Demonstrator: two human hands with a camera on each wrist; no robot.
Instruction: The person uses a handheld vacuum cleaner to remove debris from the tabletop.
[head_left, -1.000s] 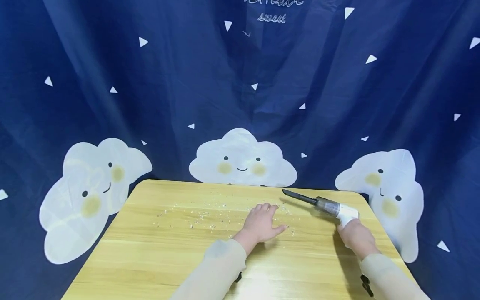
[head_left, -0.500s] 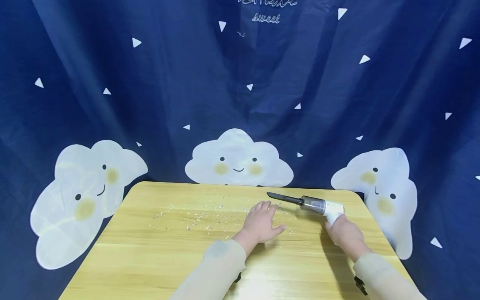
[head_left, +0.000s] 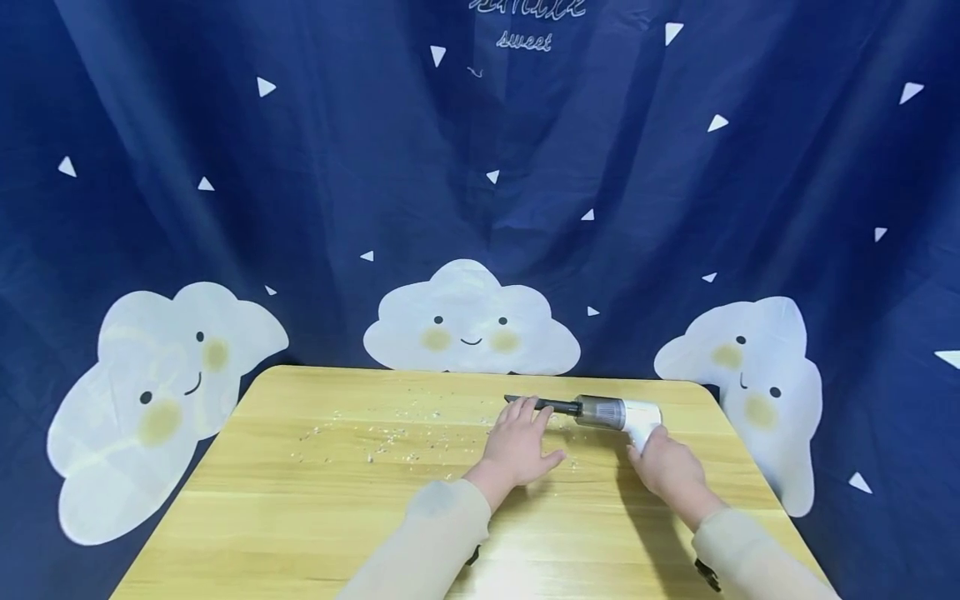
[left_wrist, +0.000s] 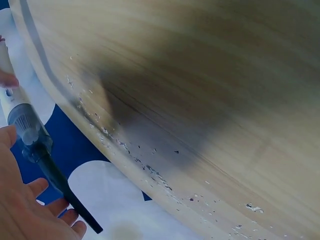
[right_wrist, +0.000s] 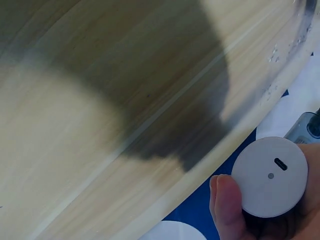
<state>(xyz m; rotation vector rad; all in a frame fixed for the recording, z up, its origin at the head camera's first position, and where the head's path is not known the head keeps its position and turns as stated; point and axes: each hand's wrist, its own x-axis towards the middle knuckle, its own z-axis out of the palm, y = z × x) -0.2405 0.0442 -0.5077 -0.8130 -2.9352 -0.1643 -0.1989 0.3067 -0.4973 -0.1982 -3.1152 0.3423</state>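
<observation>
My right hand (head_left: 670, 468) grips the white handle of a handheld vacuum cleaner (head_left: 641, 417), held above the table with its black nozzle (head_left: 562, 407) pointing left. Fingers wrap the handle below its round end cap (right_wrist: 270, 177) in the right wrist view. Spread and relaxed, my left hand (head_left: 517, 448) is over the table, its fingers overlapping the nozzle in the head view. The left wrist view shows the left fingers (left_wrist: 56, 206) beside the nozzle, holding nothing. Tiny pale and dark scraps (head_left: 390, 436) lie scattered across the far half of the tabletop, left of and around the left hand.
The wooden table (head_left: 300, 517) has rounded far corners. Behind it hangs a dark blue curtain (head_left: 330, 167) printed with white triangles and smiling clouds (head_left: 472, 312). Scraps (left_wrist: 155, 175) also lie along the far edge in the left wrist view.
The right hand has carried the vacuum cleaner leftward, bringing its nozzle from right of the left hand to its fingers. The nozzle is now closer to level. The left hand has barely moved.
</observation>
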